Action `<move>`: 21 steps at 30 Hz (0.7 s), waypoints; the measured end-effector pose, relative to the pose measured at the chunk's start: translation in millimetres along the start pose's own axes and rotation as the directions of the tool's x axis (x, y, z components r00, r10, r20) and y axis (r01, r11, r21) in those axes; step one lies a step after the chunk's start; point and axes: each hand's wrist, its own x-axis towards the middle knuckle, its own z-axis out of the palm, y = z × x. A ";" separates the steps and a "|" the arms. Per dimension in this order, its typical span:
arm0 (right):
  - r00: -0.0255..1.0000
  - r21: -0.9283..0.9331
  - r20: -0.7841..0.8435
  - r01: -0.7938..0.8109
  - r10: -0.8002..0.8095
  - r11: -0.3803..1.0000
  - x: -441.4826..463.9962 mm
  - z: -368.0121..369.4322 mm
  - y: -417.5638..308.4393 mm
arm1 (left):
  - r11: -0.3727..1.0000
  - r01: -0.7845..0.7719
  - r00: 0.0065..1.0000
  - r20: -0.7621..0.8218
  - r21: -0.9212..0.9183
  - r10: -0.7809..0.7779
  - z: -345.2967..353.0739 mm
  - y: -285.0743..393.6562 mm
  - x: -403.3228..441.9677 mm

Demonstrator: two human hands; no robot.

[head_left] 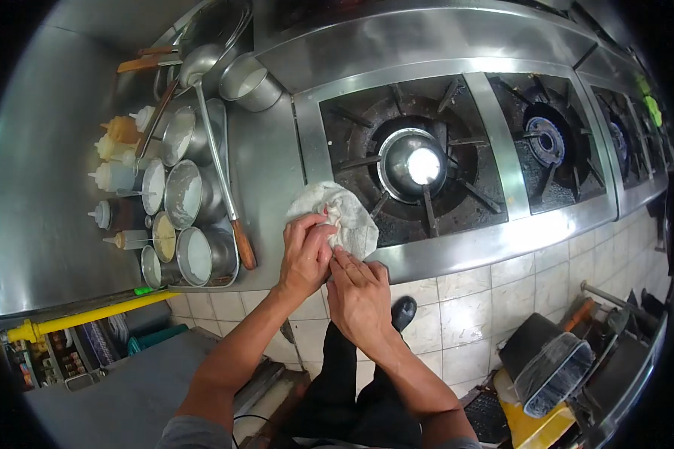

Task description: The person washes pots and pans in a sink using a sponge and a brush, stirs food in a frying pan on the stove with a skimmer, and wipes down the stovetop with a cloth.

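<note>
A crumpled white cloth (359, 224) is bunched up in front of me, over the front edge of the steel range. My left hand (305, 254) grips its gathered middle with curled fingers. Close against it, my right hand (359, 295) has its fingers bent onto the lower edge of the same cloth; its fingertips are partly hidden. Just beyond the cloth, a shiny metal dome (412, 166) covers the centre of the nearest burner, inside the black grate (430, 217).
Metal pots with white contents (189, 196) crowd a tray on the left, with a wooden-handled ladle (221, 168) across it. Squeeze bottles (116, 177) stand behind. More burners (544, 142) lie right. A yellow pipe (90, 318) runs below the counter; a black bin (547, 363) stands lower right.
</note>
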 end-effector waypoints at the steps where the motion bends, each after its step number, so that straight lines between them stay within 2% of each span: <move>1: 1.000 -0.012 0.001 -0.004 0.004 1.000 0.0 -0.1 -0.2 | 1.000 -0.005 1.000 -0.003 0.014 0.006 0.1 0.1 -0.1; 8: 1.000 -0.031 -0.002 -0.006 0.006 0.999 -0.9 2.4 -0.2 | 0.999 0.011 1.000 0.022 0.048 -0.012 -2.7 1.4 -2.1; 14: 0.999 -0.083 0.036 -0.013 0.016 0.996 -4.3 6.1 -2.5 | 0.990 0.028 0.998 -0.052 0.141 -0.021 -8.0 7.9 1.7; 16: 0.998 -0.088 0.058 -0.022 0.027 0.996 -5.8 3.9 -4.5 | 0.987 0.021 1.000 0.016 0.158 -0.024 -8.9 6.2 2.0; 21: 0.995 -0.079 0.087 -0.035 0.042 0.996 -8.9 6.5 -4.1 | 0.991 0.044 0.997 0.060 0.129 -0.052 -8.1 2.6 1.6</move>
